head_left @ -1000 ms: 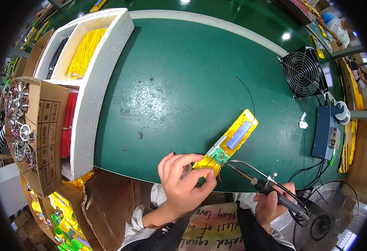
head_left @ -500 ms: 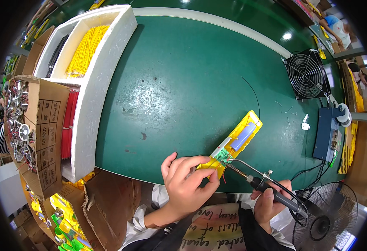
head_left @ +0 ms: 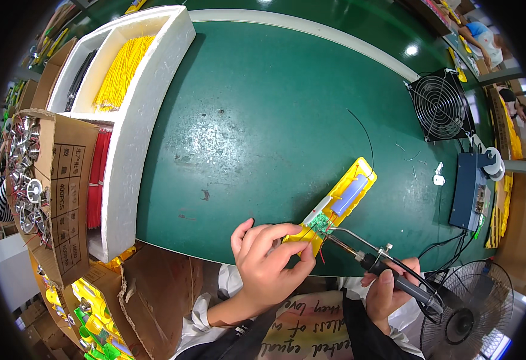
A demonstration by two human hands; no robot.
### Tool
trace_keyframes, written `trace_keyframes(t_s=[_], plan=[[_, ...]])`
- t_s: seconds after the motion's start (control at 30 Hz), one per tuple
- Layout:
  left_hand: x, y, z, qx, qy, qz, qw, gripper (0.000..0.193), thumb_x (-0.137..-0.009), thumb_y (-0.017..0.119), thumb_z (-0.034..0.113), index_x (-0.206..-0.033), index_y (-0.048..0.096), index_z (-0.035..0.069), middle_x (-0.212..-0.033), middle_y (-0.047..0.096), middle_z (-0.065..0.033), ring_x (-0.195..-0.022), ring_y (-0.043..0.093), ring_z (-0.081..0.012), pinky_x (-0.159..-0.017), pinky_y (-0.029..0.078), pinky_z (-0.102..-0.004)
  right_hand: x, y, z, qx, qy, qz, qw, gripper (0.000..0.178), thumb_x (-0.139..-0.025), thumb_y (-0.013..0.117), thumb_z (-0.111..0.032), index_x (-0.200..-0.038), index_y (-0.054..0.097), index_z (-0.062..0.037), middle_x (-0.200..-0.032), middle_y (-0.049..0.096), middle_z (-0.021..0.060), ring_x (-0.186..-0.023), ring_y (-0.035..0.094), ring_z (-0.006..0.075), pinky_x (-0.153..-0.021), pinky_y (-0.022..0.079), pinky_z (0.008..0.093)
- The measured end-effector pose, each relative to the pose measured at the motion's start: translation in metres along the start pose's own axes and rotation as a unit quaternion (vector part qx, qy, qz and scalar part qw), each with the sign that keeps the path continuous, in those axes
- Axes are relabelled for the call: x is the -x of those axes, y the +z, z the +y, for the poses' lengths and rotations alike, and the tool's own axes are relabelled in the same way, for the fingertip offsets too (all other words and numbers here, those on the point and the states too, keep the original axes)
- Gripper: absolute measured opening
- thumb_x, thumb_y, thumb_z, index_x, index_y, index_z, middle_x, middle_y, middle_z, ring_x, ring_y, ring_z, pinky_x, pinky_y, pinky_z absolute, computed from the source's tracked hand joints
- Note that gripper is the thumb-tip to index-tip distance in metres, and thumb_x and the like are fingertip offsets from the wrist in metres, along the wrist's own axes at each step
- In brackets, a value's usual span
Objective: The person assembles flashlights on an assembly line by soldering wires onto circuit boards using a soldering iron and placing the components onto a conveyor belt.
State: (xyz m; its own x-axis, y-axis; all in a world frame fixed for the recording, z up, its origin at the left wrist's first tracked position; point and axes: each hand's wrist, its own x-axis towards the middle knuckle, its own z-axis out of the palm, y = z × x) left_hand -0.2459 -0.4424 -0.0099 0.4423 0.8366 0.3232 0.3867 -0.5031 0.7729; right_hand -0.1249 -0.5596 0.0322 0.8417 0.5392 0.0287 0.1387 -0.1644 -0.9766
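Observation:
My right hand (head_left: 384, 295) grips a soldering iron (head_left: 398, 278) by its dark handle. A thin metal solder-feed tube (head_left: 359, 236) is clamped alongside it. The iron's tip meets a small green circuit board (head_left: 320, 224) inside a yellow plastic casing (head_left: 363, 170). My left hand (head_left: 270, 257) is closed at the casing's near end, its fingertips and thumb against the yellow plastic. In the casing lies a blue-purple cylindrical battery (head_left: 349, 195). Short red wires run beside the board, and a thin black wire (head_left: 366, 133) curves from the far end onto the green table.
At left, a white foam tray (head_left: 132, 129) holds yellow (head_left: 123, 69), black and red wires; a cardboard box (head_left: 68, 198) of metal parts stands beside it. To the right are a square fan (head_left: 441, 107), a blue soldering unit (head_left: 468, 189) with cables, and a round fan (head_left: 464, 318).

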Motion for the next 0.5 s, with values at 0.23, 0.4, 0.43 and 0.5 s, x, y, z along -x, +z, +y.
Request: trace_keyframes(t_s=[0.23,0.4,0.43,0.5], plan=[[-0.0002,-0.0002,-0.0003,0.000,0.002,-0.005,1.000,0.016,-0.055,0.070,0.007,-0.065,0.060,0.013,-0.084,0.059,0.0024,-0.063,0.050,-0.0124,-0.084,0.034,-0.0419,0.0000,-0.0013,-0.0002,0.000,-0.004,0.003,1.000,0.037,-0.076,0.060,-0.029,-0.079,0.034,-0.0033,-0.062,0.045,0.0081,-0.038,0.046,0.0135,-0.035,0.041,0.0215],[0.0015,0.0000,-0.0002,0.006,-0.011,-0.010,1.000,0.015,-0.056,0.070,0.010,-0.065,0.059,0.015,-0.088,0.059,0.0057,-0.071,0.051,-0.0135,-0.083,0.031,-0.0389,-0.0003,-0.0059,-0.0003,-0.038,-0.008,-0.045,0.998,0.025,-0.080,0.056,-0.014,-0.084,0.035,-0.0015,-0.061,0.052,0.0111,-0.048,0.053,0.0124,-0.046,0.043,0.0213],[0.0011,0.0004,-0.0002,0.007,-0.011,-0.008,1.000,0.016,-0.056,0.070,0.010,-0.066,0.059,0.015,-0.088,0.059,0.0057,-0.070,0.051,-0.0134,-0.083,0.031,-0.0387,-0.0004,-0.0042,-0.0007,-0.038,-0.008,-0.045,0.998,0.025,-0.080,0.056,-0.014,-0.084,0.035,-0.0015,-0.061,0.052,0.0111,-0.048,0.053,0.0124,-0.046,0.043,0.0213],[0.0010,0.0011,-0.0004,0.008,-0.011,-0.008,1.000,0.016,-0.056,0.070,0.010,-0.066,0.059,0.015,-0.088,0.059,0.0057,-0.070,0.051,-0.0132,-0.083,0.031,-0.0386,0.0000,0.0006,-0.0010,0.001,0.002,-0.002,1.000,0.036,-0.076,0.059,-0.029,-0.079,0.034,-0.0029,-0.063,0.046,0.0086,-0.039,0.046,0.0135,-0.035,0.041,0.0215]])
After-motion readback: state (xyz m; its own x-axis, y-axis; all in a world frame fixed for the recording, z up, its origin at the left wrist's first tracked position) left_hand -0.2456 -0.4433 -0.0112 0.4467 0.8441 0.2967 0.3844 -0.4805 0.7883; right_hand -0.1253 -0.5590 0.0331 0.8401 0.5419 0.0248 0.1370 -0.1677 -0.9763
